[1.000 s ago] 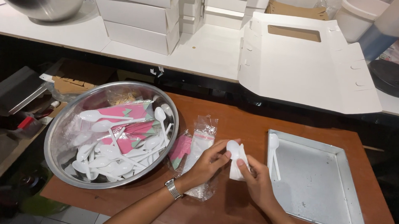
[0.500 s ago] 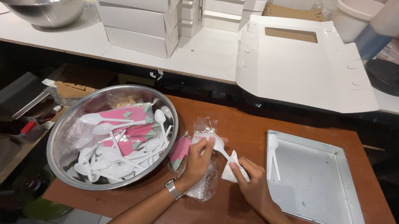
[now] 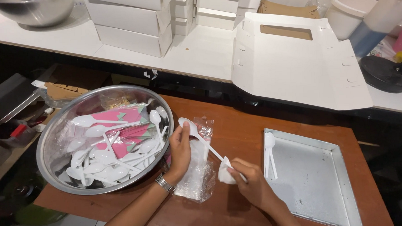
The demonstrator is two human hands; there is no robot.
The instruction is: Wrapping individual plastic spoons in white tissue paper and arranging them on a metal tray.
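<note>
A white plastic spoon (image 3: 200,137) lies slanted between both hands above the brown table (image 3: 241,128). My left hand (image 3: 180,152), with a wristwatch, grips it near the bowl end. My right hand (image 3: 247,183) holds the handle end through a crumpled white tissue (image 3: 226,173). Below the hands lies a pile of clear plastic sleeves (image 3: 198,183). To the left, a steel bowl (image 3: 55,133) holds several white spoons and pink packets. To the right, a metal tray (image 3: 315,186) has one white spoon (image 3: 269,152) in it.
A white counter (image 3: 203,50) runs behind the table, with stacked white boxes (image 3: 132,19), an unfolded white carton (image 3: 298,63), a second steel bowl (image 3: 29,4) and a black pan (image 3: 385,73). Clutter sits on the floor to the left.
The hands have drawn apart: the spoon, earlier bunched with the tissue between them, is now stretched out, with the tissue slid to its handle end.
</note>
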